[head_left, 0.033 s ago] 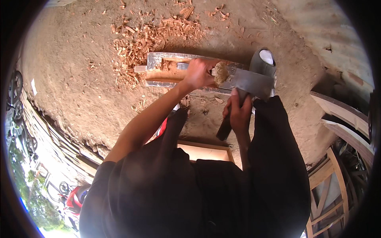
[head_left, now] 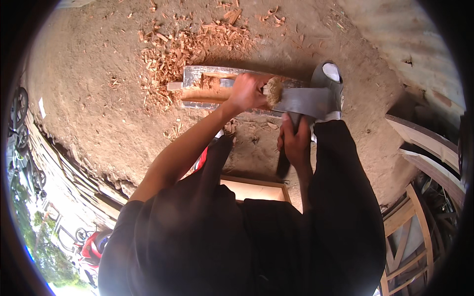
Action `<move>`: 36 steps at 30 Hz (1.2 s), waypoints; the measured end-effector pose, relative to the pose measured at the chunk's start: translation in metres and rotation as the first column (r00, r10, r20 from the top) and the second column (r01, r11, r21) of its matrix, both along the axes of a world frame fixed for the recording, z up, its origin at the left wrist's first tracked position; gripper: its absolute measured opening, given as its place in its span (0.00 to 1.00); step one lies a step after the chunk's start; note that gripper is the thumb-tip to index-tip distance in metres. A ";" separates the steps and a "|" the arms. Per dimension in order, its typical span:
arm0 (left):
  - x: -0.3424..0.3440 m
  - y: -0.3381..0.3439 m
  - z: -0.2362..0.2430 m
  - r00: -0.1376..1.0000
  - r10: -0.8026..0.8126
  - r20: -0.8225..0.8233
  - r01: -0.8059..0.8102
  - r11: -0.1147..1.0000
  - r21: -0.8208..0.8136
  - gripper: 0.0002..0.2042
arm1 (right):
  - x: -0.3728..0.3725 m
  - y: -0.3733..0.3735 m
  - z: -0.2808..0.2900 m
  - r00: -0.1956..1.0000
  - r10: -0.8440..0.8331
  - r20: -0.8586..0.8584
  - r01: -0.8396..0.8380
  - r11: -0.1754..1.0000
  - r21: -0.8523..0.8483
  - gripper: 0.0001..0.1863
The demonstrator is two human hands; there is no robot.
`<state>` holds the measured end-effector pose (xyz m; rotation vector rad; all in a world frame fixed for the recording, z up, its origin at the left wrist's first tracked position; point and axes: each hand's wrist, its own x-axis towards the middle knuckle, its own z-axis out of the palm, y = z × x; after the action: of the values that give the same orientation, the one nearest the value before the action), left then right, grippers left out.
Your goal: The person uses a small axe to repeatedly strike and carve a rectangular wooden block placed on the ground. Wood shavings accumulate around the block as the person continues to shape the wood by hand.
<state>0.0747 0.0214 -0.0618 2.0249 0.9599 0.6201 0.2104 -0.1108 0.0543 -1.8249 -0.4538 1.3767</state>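
Observation:
My left hand (head_left: 248, 92) is closed round a chisel whose frayed, mushroomed handle end (head_left: 274, 92) sticks out to the right of my fist. Most of the chisel is hidden by my fingers. Under it lies a long wooden piece (head_left: 217, 92) with a slot cut in it and dark, worn sides. My right hand (head_left: 296, 143) grips the dark handle of an axe (head_left: 302, 101). Its broad grey metal head is slightly blurred, with the narrow end right at the chisel's frayed end; whether they touch I cannot tell.
Wood shavings (head_left: 197, 42) are heaped on the dirt floor beyond the workpiece. A dark shoe (head_left: 327, 79) stands at its right end. A pale wooden box or board (head_left: 256, 188) lies close to me. Curved timber pieces (head_left: 424, 130) and a wooden frame (head_left: 410, 237) stand at the right.
The axe head has moved left, up to the chisel's frayed end, and its handle has swung more upright. My left hand has stayed in place.

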 end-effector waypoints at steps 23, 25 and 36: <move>0.000 -0.007 -0.009 0.986 -0.053 -0.156 0.053 0.999 -0.007 0.33 | -0.003 -0.006 -0.008 0.984 -0.179 -0.024 0.180 0.981 0.076 0.13; 0.005 -0.007 -0.010 0.986 -0.063 -0.156 0.064 0.998 0.000 0.33 | 0.009 -0.011 -0.010 1.000 0.017 -0.013 -0.017 0.998 -0.057 0.12; 0.012 -0.009 -0.007 0.971 -0.074 -0.226 0.075 0.997 -0.005 0.39 | 0.035 -0.004 -0.010 0.998 0.037 -0.041 -0.043 0.990 -0.133 0.12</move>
<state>0.0864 0.0121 -0.0691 2.1575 1.0081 0.3561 0.2451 -0.1143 0.0446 -1.9019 -0.3877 1.4989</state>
